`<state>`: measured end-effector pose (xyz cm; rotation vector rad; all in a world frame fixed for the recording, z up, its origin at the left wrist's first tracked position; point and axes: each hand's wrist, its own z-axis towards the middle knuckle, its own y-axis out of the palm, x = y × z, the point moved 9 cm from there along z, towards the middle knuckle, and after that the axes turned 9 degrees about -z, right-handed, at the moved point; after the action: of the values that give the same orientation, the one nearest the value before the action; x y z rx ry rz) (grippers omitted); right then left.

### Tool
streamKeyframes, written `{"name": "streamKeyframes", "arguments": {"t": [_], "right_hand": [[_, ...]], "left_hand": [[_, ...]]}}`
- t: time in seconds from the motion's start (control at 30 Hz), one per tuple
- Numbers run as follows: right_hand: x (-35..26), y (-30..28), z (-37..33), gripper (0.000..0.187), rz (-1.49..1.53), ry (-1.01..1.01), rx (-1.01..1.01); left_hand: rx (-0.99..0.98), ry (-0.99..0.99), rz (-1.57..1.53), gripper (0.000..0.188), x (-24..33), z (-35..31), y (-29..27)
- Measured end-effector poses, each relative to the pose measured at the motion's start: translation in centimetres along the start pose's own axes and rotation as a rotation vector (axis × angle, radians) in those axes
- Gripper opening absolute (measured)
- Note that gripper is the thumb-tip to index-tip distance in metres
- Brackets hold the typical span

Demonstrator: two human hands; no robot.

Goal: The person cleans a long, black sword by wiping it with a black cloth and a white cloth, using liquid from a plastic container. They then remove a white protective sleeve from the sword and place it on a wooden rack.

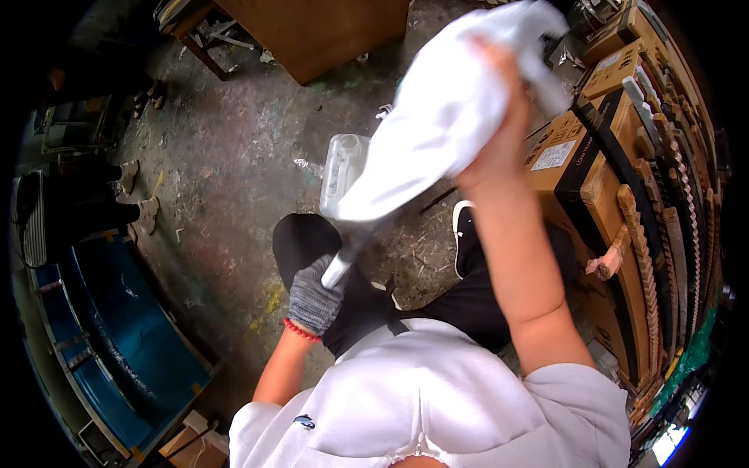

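My left hand point(314, 299), in a grey knit glove, is closed around a narrow pale object with a whitish end point(337, 269) over my left knee. The object's far part blurs and goes behind a white cloth point(437, 117), so its kind is not clear. My right hand point(499, 117), bare and raised at the upper right, grips the cloth, which is smeared by motion. The cloth's lower corner hangs close to the pale object; I cannot tell whether they touch. Beyond my left knee, a clear plastic jug point(335, 175) stands on the floor, partly hidden by the cloth.
Cardboard boxes point(601, 156) stand along my right side, with several long, narrow, curved pieces point(640, 273) leaning beside them. A blue panelled surface point(140, 335) is at the left. A brown wooden table point(320, 31) stands ahead. Another person's feet point(144, 214) are at the left on the littered floor.
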<state>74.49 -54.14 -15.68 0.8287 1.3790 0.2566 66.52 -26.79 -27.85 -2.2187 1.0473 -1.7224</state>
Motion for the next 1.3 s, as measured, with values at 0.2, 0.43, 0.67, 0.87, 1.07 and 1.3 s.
{"name": "streamKeyframes", "arguments": {"t": [0.2,0.43,0.67,0.87,1.07,1.3], "right_hand": [[7.7,2.8,-5.5,0.024,-0.032,0.164,-0.037],[-1.1,0.7,-0.5,0.038,-0.133,0.034,0.401],[-3.5,1.5,0.6,0.033,-0.021,-0.19,-0.008],[-6.7,3.7,-0.7,0.035,-0.199,-0.402,0.123],[-7.1,6.2,-2.4,0.032,-0.224,-0.327,-0.074],[-0.1,7.2,-7.3,0.043,-0.665,-0.261,-0.425]], "left_hand": [[0.087,0.487,0.166,0.024,12.2,1.9,0.0],[0.191,0.492,-0.043,0.029,12.4,-0.7,-3.0],[0.048,0.354,-0.389,0.039,12.0,-2.2,-2.4],[-0.057,0.481,-0.375,0.056,15.5,-2.6,-1.5],[0.003,0.233,-0.502,0.027,13.8,-1.2,-0.8],[-0.052,0.999,-0.038,0.034,16.5,-1.8,1.5]]}}
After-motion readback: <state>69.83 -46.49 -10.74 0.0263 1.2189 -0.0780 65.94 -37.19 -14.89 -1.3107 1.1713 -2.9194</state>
